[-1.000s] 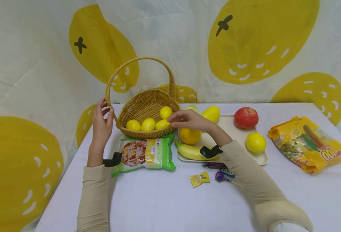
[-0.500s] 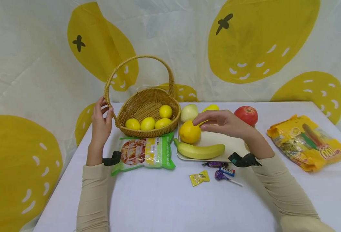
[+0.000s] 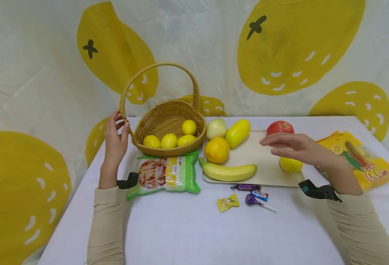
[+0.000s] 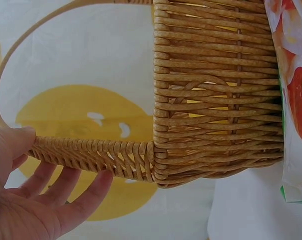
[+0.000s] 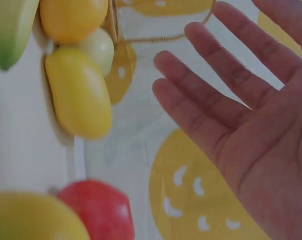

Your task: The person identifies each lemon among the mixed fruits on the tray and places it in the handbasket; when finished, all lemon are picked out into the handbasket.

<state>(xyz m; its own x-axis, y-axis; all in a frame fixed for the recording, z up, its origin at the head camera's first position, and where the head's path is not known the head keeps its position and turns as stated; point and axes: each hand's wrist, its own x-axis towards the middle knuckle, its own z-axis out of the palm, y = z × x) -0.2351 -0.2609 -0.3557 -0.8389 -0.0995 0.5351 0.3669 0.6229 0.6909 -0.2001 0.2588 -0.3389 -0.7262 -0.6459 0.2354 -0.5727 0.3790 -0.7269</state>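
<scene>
I see my left hand (image 3: 115, 141) at the base of the wicker basket's (image 3: 168, 127) handle, thumb against the braided handle and the other fingers (image 4: 66, 187) spread nearly straight beneath it, touching rather than wrapped round. Four lemons (image 3: 169, 141) lie inside the basket, which stands at the table's back left, just beside the cream tray (image 3: 257, 158). My right hand (image 3: 295, 146) hovers flat over the tray's right end, fingers (image 5: 210, 100) straight and slightly apart, holding nothing, above a loose lemon (image 3: 291, 164) and in front of the red apple (image 3: 279, 127). On the yellow snack bag (image 3: 356, 162) at the far right I can read "100", upside down. The print on the green packet (image 3: 164, 175) and on the small sweets (image 3: 247, 197) is too small for me to read.
</scene>
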